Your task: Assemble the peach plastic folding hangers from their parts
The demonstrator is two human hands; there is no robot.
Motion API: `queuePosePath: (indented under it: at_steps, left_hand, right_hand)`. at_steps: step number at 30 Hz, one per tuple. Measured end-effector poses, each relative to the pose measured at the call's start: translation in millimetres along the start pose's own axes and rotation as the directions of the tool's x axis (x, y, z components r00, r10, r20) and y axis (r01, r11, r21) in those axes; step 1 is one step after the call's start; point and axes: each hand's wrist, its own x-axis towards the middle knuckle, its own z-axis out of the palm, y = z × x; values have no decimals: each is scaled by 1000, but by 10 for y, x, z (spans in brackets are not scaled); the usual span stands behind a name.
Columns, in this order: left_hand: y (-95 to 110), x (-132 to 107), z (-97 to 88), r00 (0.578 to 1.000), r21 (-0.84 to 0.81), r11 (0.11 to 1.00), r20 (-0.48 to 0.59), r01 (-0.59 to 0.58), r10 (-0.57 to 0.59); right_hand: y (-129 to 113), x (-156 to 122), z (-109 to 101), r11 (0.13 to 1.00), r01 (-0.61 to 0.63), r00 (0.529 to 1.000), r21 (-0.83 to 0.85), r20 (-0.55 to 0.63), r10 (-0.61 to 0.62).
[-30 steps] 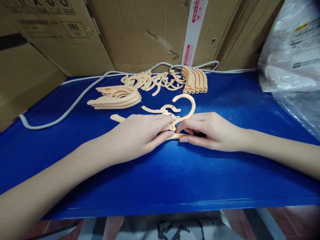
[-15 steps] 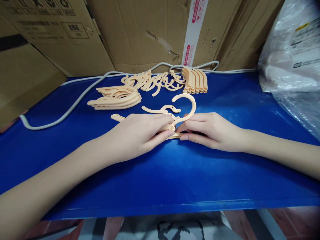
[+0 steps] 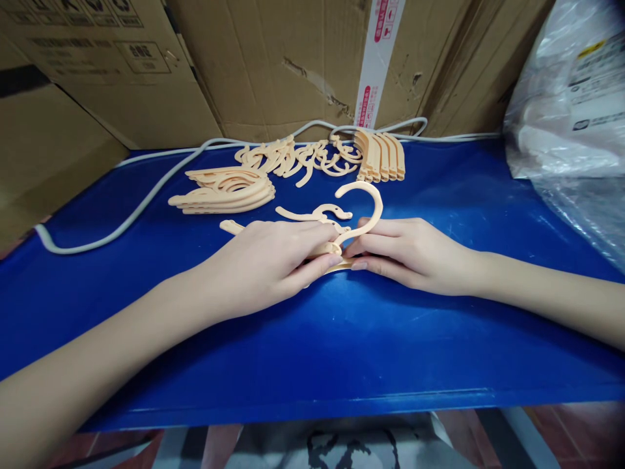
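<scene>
The 2 bare forearms [image 3: 122,345] taper to slim wrists [image 3: 168,290], the left hand [image 3: 268,260] and right hand [image 3: 413,254] likewise bare.

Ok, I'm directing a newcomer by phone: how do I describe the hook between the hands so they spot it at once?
On the blue tabletop, find where the left hand and right hand nearly meet. From there a cream hook curves up beside the right hand's fingers. Its single wide arc, opening leftward, sets it apart from the heaped curved pieces at the back.

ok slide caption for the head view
Left hand and right hand hold pale parts at the foot of a curved hook over a blue table.
</scene>
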Motion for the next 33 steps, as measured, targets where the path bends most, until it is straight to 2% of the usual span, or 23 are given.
queuePosePath:
  at_steps: [12, 33]
  left_hand:
    - [8, 3, 5, 999, 17, 1000, -41, -12, 13]
    - [-4, 16, 7, 1000, 22, 1000, 2, 8, -8]
  right_hand:
    - [9, -1, 1, 1000, 9, 1000, -4, -1, -9]
    - [12, -11, 12, 1000, -9, 1000, 27, -2, 9]
